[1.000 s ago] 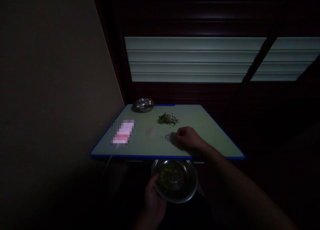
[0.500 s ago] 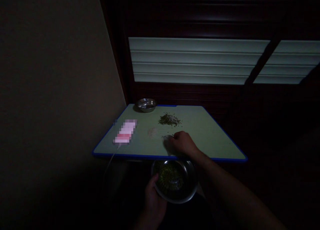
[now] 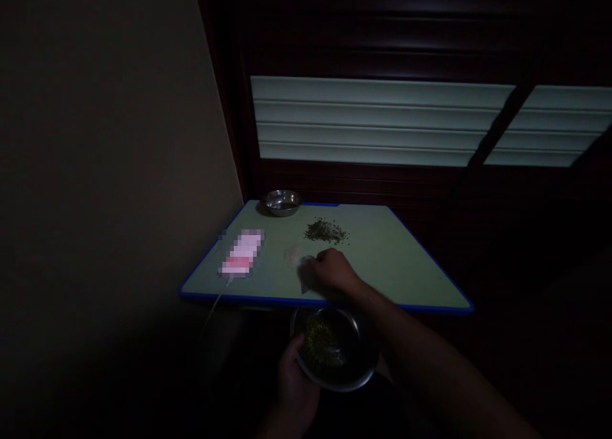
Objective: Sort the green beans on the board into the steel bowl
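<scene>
A: Quick q, what's the L hand [image 3: 297,383] got?
B: Gripping the steel bowl [image 3: 359,356] by its near L side, thumb over the rim. Bowl's just below the table's front edge, far rim partly hidden by it.
A: Anything in it?
B: Yep, green grains [image 3: 319,341], mostly L side, plus a pale shiny patch; can't tell what that is, too dark.
A: & the R hand [image 3: 335,270]?
B: Fingers curled shut on a see-through piece [image 3: 306,259], low over the table [image 3: 406,267] nr its front edge. Shape's unclear, poss. touching the top, can't tell.
A: What's nr it?
B: Pale scatter [image 3: 291,254] just L of the piece. Loose pile [image 3: 326,230] of greenish grains further back, w/ some whitish bits.
A: Rest of the table?
B: Small metal dish [image 3: 282,212] at the back L corner, sth dark inside. Pixelated bright panel [image 3: 243,253] on the L, thin pale cable [image 3: 213,305] hanging off the front edge. White slats [image 3: 373,120] behind.
</scene>
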A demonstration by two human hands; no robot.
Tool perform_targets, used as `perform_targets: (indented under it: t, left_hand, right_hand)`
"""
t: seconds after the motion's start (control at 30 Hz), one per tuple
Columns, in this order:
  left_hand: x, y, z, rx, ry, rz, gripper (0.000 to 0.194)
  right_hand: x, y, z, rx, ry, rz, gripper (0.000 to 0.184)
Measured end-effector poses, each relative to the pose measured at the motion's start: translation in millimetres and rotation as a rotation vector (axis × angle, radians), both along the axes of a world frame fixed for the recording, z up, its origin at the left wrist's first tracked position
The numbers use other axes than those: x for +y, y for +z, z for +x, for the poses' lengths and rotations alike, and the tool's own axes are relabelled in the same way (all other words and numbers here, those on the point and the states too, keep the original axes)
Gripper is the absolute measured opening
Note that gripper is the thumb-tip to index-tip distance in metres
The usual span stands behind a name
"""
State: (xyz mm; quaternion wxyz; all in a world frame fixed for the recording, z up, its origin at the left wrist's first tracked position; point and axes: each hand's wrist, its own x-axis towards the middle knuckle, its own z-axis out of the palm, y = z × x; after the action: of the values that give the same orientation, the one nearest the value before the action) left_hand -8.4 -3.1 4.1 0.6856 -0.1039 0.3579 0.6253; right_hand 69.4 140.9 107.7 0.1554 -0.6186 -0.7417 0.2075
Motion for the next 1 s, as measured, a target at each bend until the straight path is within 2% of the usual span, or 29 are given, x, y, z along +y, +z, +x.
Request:
perform_targets:
  t: [0.1, 0.23, 0.43, 0.63, 0.8, 1.0]
  left_hand:
    - [0, -2.6, 0, 0.004, 0.010, 0.023, 0.021]
    - [0, -8.3, 1, 0.019, 0.035, 0.060, 0.020]
    - [2, -9.8, 3, 0.018, 0.030, 0.053, 0.022]
    - [0, -9.9, 1, 0.017, 0.016, 0.057, 0.021]
    - [0, -11.2, 1, 0.006, 0.007, 0.047, 0.019]
    - [0, -9.3, 1, 0.009, 0.006, 0.051, 0.018]
  right_hand:
    - [4, 6.8, 6, 0.114, 0.012, 0.000, 0.025]
    - [7, 15.9, 29, 0.204, 0.012, -0.031, 0.020]
    - [12, 14.6, 52, 0.030, 0.142, 0.168, 0.013]
    - [16, 5.8, 59, -0.064, 0.285, 0.264, 0.016]
    - [18, -0.6, 58, -0.111, 0.286, 0.297, 0.017]
    - [18, 0.3, 58, -0.117, 0.296, 0.296, 0.015]
